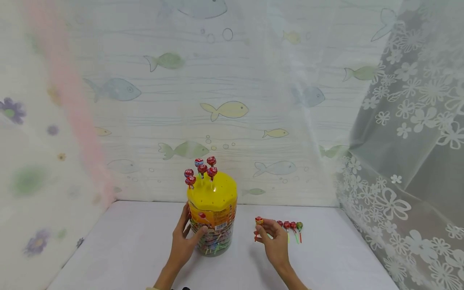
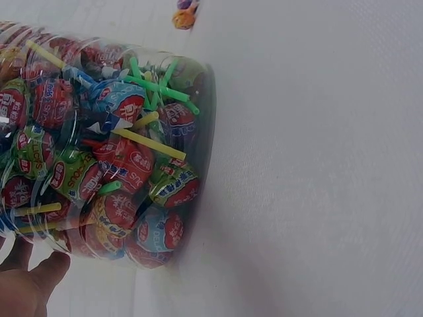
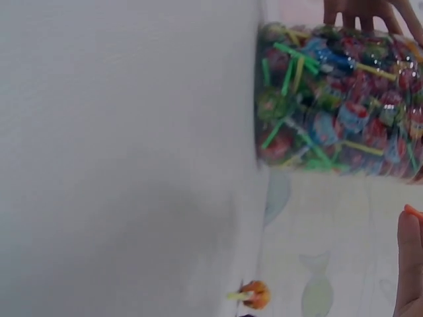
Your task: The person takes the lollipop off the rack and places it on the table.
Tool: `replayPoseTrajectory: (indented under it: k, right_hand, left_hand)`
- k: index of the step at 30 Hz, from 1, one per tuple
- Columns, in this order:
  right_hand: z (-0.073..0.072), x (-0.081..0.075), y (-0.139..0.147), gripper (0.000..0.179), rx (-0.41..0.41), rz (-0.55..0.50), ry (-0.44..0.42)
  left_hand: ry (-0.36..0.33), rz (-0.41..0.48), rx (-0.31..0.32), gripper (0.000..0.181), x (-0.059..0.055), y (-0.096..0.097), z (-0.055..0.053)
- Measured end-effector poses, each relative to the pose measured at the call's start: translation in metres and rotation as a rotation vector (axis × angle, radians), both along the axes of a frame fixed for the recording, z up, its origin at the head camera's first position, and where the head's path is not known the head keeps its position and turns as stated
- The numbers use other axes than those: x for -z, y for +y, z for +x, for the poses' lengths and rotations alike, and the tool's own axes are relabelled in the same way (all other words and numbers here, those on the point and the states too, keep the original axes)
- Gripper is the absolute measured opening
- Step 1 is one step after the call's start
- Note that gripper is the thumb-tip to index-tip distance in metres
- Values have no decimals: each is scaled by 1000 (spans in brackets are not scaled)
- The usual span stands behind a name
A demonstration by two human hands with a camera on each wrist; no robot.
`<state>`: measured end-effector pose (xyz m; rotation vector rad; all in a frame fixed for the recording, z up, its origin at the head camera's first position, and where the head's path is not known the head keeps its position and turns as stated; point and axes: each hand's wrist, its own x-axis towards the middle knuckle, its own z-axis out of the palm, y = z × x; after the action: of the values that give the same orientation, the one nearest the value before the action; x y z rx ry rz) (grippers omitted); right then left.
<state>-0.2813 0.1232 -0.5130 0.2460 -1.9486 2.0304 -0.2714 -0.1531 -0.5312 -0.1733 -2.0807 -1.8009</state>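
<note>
A clear plastic jar [image 1: 216, 238] full of wrapped lollipops stands upright on the table, topped by a yellow lid [image 1: 221, 194] with small holes. Several red-wrapped lollipops [image 1: 212, 172] stick up from the lid's left and back part. My left hand [image 1: 183, 243] grips the jar's left side, thumb on the front; the left wrist view shows it beside the jar [image 2: 125, 165]. To the right of the jar, my right hand [image 1: 276, 245] pinches a lollipop [image 1: 259, 220] with an orange-red wrapper, head up. Only one finger [image 3: 410, 264] and an orange stick tip show in the right wrist view.
Beyond the right hand, several lollipops [image 1: 293, 225] lie in a row on the white table [image 1: 326, 257], partly hidden by that hand. A fish-print curtain [image 1: 232, 80] hangs behind the table. Lace fabric [image 1: 409, 209] hangs on the right, flowered fabric [image 1: 32, 161] on the left.
</note>
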Motion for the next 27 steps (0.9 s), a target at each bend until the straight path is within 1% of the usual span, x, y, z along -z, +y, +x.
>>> replayPoseTrajectory:
  k: [3,8,12,19,22,25,27]
  right_hand:
    - [-1,6,8,24,2,27,-49]
    - [-6,13,21,26,28,104,-126]
    - [-13,17,29,25,43,174,-149]
    - [-25,22,37,26,29,276,-172]
    - [-30,24,38,24,24,316,-193]
    - [-34,26,40,22,12,398,-229]
    - [-36,28,42,21,14,493,-243]
  left_hand:
    - [2,4,1,89,0,0,0]
    - [8,3,2,88,1,0,0]
    - [7,3,-1,88,2,0,0]
    - [-7,5,-3,89,1,-1,0]
    - [-15,5,-2,89,2,-1,0]
    - [-18,3,0,89,2,-1,-1]
    - [-15,4,2,89,2,-1,0]
